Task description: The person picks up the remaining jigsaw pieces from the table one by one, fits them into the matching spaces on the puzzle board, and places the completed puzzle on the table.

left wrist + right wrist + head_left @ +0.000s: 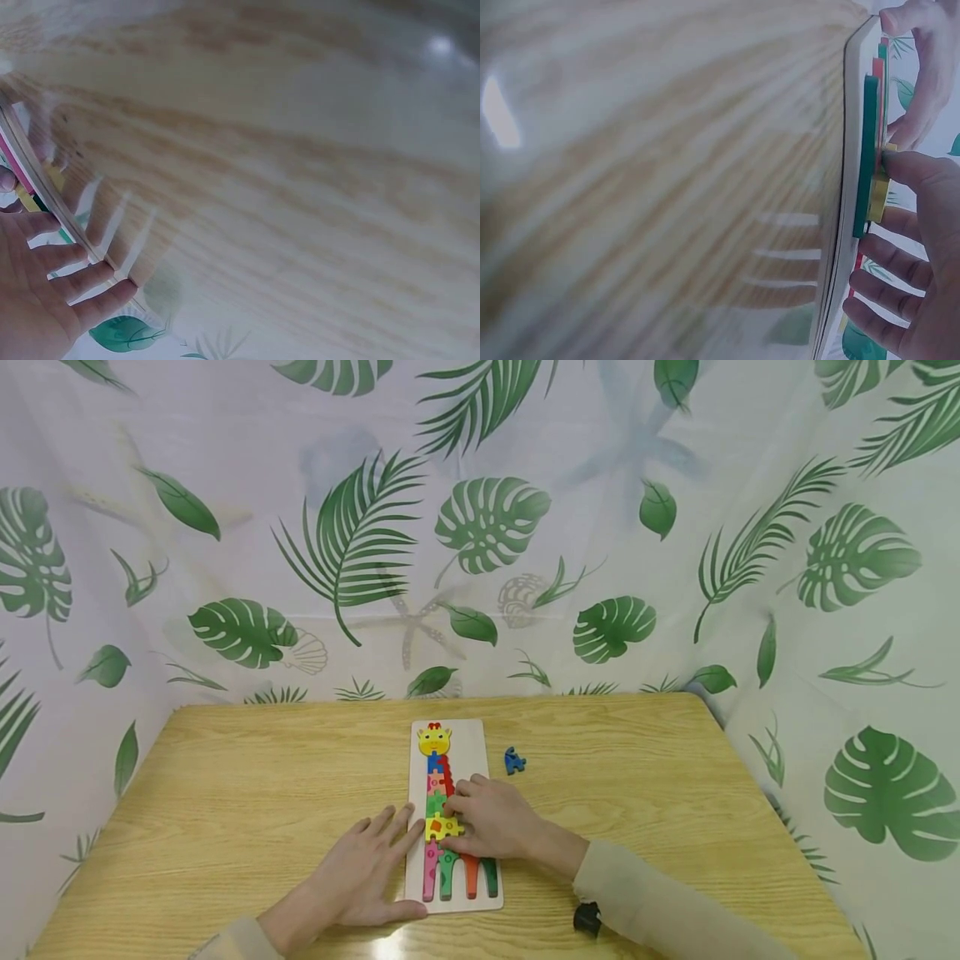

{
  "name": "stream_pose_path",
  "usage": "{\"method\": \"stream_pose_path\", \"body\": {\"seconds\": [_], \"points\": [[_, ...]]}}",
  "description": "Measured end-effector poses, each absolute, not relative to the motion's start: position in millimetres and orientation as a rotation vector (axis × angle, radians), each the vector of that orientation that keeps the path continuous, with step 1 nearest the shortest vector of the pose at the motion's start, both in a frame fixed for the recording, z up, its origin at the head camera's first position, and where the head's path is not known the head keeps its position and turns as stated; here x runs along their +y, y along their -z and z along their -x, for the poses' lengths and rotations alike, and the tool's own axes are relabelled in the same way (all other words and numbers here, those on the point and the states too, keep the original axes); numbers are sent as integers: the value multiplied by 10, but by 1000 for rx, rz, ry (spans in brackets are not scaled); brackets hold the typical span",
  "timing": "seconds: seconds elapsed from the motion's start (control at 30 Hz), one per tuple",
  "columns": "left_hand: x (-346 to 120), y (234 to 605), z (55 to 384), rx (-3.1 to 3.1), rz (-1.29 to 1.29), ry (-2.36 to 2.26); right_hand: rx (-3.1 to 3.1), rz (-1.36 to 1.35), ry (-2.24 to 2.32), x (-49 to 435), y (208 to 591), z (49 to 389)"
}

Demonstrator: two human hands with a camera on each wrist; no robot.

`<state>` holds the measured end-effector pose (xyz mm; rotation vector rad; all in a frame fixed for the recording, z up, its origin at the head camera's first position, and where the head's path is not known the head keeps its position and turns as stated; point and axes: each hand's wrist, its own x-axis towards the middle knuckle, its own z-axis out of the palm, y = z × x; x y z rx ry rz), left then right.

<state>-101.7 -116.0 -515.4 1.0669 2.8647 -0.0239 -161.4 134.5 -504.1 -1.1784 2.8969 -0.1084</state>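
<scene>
A giraffe jigsaw of colourful numbered pieces lies on a pale wooden board (468,752), the yellow head (434,742) at the far end and several legs nearest me. My right hand (498,820) reaches over the giraffe's body from the right. Its thumb and index finger pinch a yellow puzzle piece (880,196), the other fingers spread over the board; part of the body is hidden under this hand. Flat and spread, my left hand (366,870) rests along the board's left edge, its thumb at the near left corner and fingertips touching the side.
Blue puzzle pieces (513,762) lie on the wooden table (300,760) just right of the board. A black object (587,918) shows beneath the right sleeve. Behind the table and along its sides hangs a white leaf-print sheet (525,668).
</scene>
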Motion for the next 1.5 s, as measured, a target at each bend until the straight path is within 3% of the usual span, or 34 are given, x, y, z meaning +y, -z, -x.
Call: {"method": "stream_pose_path", "body": {"seconds": [1.5], "points": [[-1150,5147,1027,2862,-1066,34,2915,1200,144,1433,4996,1620]]}}
